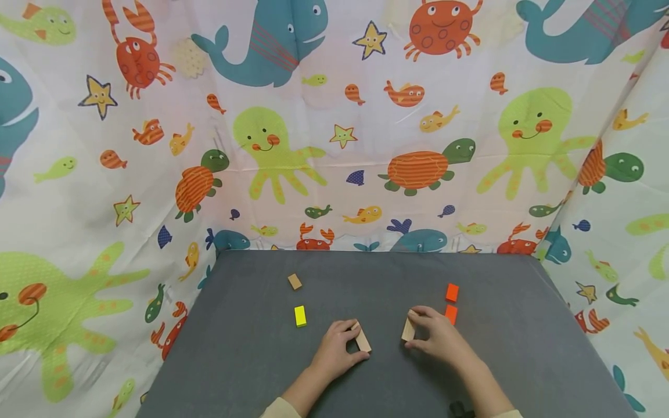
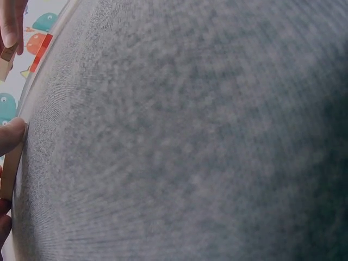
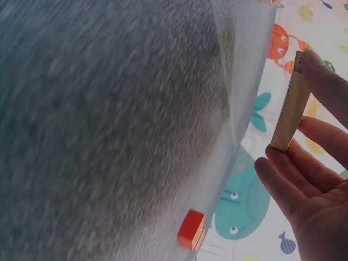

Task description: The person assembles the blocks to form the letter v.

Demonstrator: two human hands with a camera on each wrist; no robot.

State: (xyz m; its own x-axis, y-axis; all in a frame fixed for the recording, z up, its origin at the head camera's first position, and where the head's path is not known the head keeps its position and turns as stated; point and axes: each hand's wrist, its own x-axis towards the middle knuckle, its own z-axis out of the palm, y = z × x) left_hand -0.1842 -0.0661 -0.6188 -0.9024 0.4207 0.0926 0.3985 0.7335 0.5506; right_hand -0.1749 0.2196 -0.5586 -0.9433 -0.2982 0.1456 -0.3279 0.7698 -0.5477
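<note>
Near the middle of the grey-covered table, my left hand (image 1: 335, 352) grips a plain wooden block (image 1: 363, 341) by its ends, thumb at the near end and fingers at the far one. That block lies right at the cloth in the left wrist view. To its right, my right hand (image 1: 438, 338) pinches a second wooden block (image 1: 408, 329) between thumb and fingers. In the right wrist view this long block (image 3: 291, 106) is held up off the cloth, the thumb on one end and fingertips at the other. A gap separates the two blocks.
Two orange-red blocks, a farther one (image 1: 452, 292) and a nearer one (image 1: 451, 314), sit just beyond my right hand. On the left stand a yellow block (image 1: 300, 316) and a small brown block (image 1: 295, 281). A sea-animal curtain (image 1: 334, 191) borders the table (image 1: 251, 348).
</note>
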